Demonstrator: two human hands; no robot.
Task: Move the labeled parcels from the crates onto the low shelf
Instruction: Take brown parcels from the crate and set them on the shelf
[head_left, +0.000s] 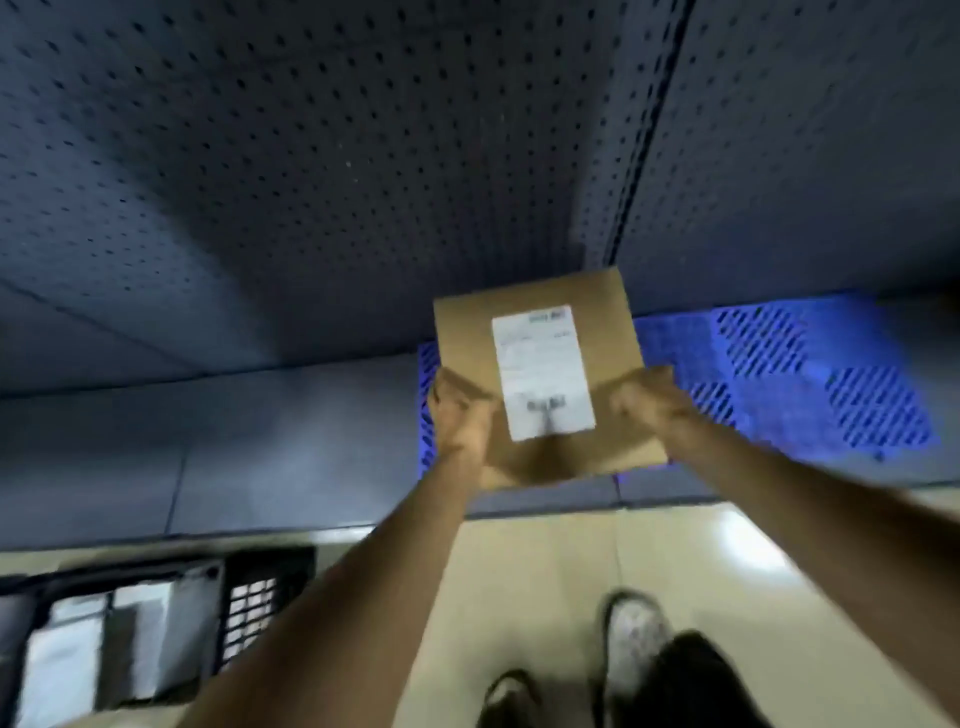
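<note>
a: perforated back wall (311, 156), dark, stands behind the low shelf (208, 457). blue slatted panel (805, 384) lies on the shelf. left of it is bare shelf, open room.
b: black crate (260, 597)?
a: on the floor, well left of and below the blue panel. pale parcels inside.
b: parcel (467, 332)?
a: held over the blue panel's left end, tilted. cannot tell if it touches. left hand (460, 415) and right hand (644, 400) clamp its near corners, thumbs on top, other fingers hidden underneath.
b: risks?
a: set half on the panel's edge, it would likely rock or slide toward the shelf's front lip. the grip is only at the near end, so the far end could dip and catch the slats. label (543, 369) faces up.
</note>
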